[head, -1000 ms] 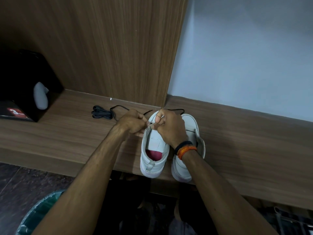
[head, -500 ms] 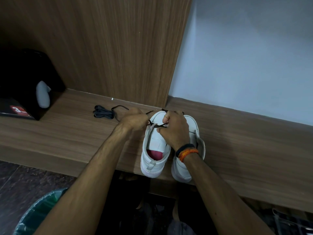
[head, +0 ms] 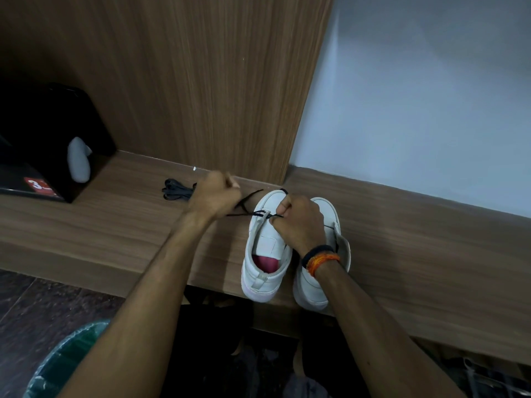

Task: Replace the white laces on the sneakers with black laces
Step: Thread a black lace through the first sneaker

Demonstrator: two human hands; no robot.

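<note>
The left hand (head: pixel 217 196) is curled into a fist, its grip closed on a black lace (head: pixel 244 209) that runs taut from the fist rightward to the front eyelets of the left sneaker (head: pixel 265 245). This hand sits above the worktop (head: pixel 416 254), left of the shoe and slightly farther away than the right hand, with the forearm stretching back toward the near left.

The right hand (head: pixel 301 222) rests on top of the same sneaker, fingers bent, its grip pinching the lace close to where it crosses the eyelets. Its wrist wears a black band and an orange band (head: pixel 321 258), and the forearm runs back to the near right.

The 2 white sneakers stand side by side near the front edge of the worktop, toes pointing far; the right sneaker (head: pixel 313 285) is partly hidden by the right wrist. The left one shows a pink insole (head: pixel 265 262).

A bundle of black lace (head: pixel 175 191) lies on the worktop just left of the left hand. A black box (head: pixel 43 156) stands at the far left, and a green bin (head: pixel 66 366) sits on the floor at the near left.
</note>
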